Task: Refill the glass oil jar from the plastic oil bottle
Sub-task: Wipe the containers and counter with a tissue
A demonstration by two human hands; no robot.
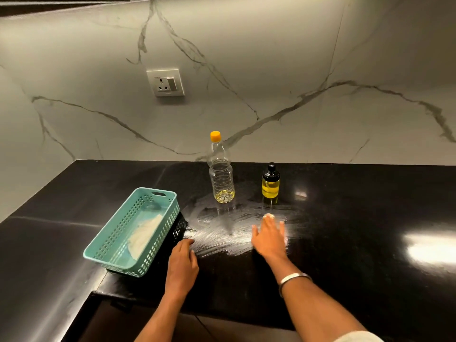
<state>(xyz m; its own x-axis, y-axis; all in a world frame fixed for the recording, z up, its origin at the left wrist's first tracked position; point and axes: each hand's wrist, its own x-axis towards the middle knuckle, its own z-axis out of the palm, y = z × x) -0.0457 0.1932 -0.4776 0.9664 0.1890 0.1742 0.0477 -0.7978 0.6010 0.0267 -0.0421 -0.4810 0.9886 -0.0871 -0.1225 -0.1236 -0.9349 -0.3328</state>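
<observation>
**Wiping down the counter beside the refilled jar**

The glass oil jar (271, 183) stands upright toward the back of the black counter (357, 218), its black dispenser top on and yellow oil filling much of it. Just to its left, apart from it, the plastic oil bottle (221, 172) stands capped in orange, with only a shallow pool of oil at its base. Judging by that, the pour is done and cleanup is the step in hand.

The right hand (269, 236) lies flat with straight fingers on the counter in front of the jar, pressing what looks like a pale cloth (269, 215) that peeks out past the fingertips; most of it is hidden, so this is a guess. A smeared wet sheen spreads across the surface around it. The left hand (182, 259) rests near the counter's edge, fingers loosely curled and holding nothing, beside a teal basket (148, 266) with something pale inside.

To wipe well, the person should keep the palm flat and sweep in overlapping strokes toward the body, stopping short of both containers so neither tips.
</observation>
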